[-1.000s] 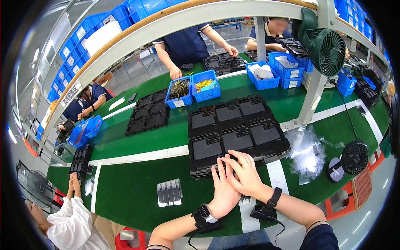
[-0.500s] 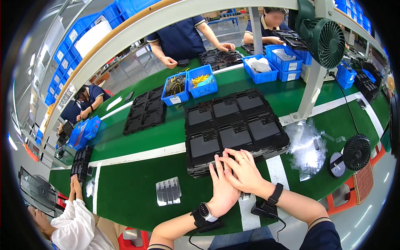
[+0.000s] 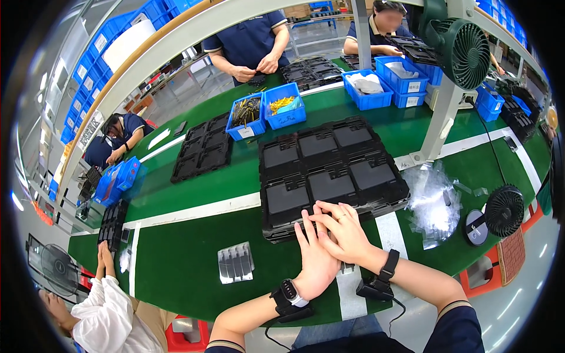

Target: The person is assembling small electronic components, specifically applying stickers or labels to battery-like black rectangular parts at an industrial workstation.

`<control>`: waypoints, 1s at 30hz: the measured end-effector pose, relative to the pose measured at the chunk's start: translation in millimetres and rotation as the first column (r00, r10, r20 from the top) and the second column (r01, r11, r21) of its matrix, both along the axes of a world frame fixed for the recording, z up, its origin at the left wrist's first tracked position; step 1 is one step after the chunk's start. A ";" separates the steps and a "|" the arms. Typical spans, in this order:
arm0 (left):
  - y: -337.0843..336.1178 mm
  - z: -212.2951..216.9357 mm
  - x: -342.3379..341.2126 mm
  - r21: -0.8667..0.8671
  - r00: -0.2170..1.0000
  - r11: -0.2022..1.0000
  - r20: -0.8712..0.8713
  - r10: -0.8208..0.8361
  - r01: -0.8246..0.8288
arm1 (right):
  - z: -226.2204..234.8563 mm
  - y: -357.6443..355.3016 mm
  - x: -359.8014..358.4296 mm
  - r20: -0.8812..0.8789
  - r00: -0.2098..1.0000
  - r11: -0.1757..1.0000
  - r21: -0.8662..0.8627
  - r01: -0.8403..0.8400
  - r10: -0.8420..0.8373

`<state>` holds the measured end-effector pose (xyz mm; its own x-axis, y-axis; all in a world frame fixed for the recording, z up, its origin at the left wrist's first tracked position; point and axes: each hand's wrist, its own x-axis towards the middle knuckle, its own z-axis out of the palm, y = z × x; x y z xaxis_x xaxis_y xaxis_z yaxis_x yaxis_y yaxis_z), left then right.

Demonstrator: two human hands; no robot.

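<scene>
Left hand (image 3: 315,262) and right hand (image 3: 349,235) overlapped, fingers extended, gripping nothing visible. Black tray (image 3: 276,232) on green tabletop (image 3: 182,259), at fingertips; contact unclear. All 6 compartments (image 3: 341,175) occupied by grey panels (image 3: 325,186). Dark strips (image 3: 240,265) on clear sheet (image 3: 223,254) apparently unused.

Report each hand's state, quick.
Left hand: open, fingers extended, partly covered; no held item visible.
Right hand: open, fingers extended, laid across the left; no held item visible.
</scene>
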<state>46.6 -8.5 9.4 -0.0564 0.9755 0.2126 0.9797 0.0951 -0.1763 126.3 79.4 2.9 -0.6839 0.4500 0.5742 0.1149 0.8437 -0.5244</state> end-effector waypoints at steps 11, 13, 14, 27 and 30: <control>0.7 -3.6 0.0 0.006 1.000 1.000 0.008 0.002 -0.002 | 3.0 0.2 2.4 -0.004 1.000 0.999 -0.031 -0.029 0.029; 0.6 -2.7 0.5 -0.013 1.000 1.000 0.005 0.015 -0.015 | 3.3 -0.1 3.2 -0.002 0.999 0.999 -0.031 -0.035 0.035; 1.1 -2.4 0.5 -0.011 1.000 1.000 0.004 0.015 -0.015 | 2.5 -0.1 2.9 -0.002 0.999 0.999 -0.022 -0.032 0.032; 1.7 -2.4 1.6 -0.006 0.999 1.000 0.027 0.025 -0.025 | 2.4 0.3 3.0 0.024 0.999 0.999 -0.031 -0.033 0.034; 1.7 -2.9 1.5 0.004 0.999 1.000 0.026 0.019 -0.019 | 2.6 1.0 3.4 0.020 0.999 0.998 -0.039 -0.039 0.040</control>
<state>48.1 -6.9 6.5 -0.0803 0.9734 0.2147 0.9820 0.1142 -0.1506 129.7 80.4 5.5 -0.7134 0.4439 0.5422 0.0928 0.8268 -0.5548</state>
